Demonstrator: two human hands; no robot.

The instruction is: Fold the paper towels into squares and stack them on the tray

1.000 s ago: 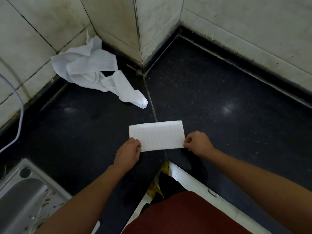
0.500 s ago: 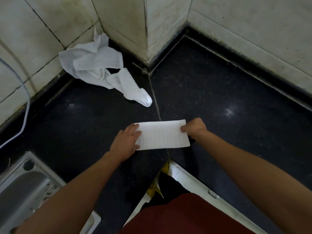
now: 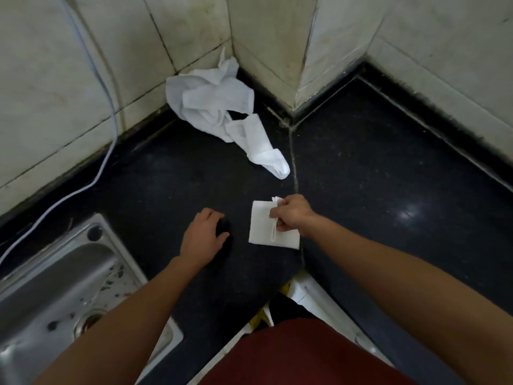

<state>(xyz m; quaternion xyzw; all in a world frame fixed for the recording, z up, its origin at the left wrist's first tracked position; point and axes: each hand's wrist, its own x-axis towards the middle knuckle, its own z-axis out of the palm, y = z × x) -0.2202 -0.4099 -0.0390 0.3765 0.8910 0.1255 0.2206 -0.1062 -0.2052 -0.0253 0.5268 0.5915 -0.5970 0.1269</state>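
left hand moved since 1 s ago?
Yes. The left hand let go of the folded paper towel and shifted left, away from the counter seam, toward the sink.

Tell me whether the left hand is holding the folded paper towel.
No, the left hand is open and empty, apart from the folded paper towel.

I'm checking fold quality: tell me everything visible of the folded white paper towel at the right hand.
The folded white paper towel is a roughly square pad of thin, faintly textured paper in several layers; loose layer edges show along its right side and top corner. It sits slightly skewed over the black stone counter; whether it lies flat cannot be told. The right hand pinches its right edge. The left hand is apart from it.
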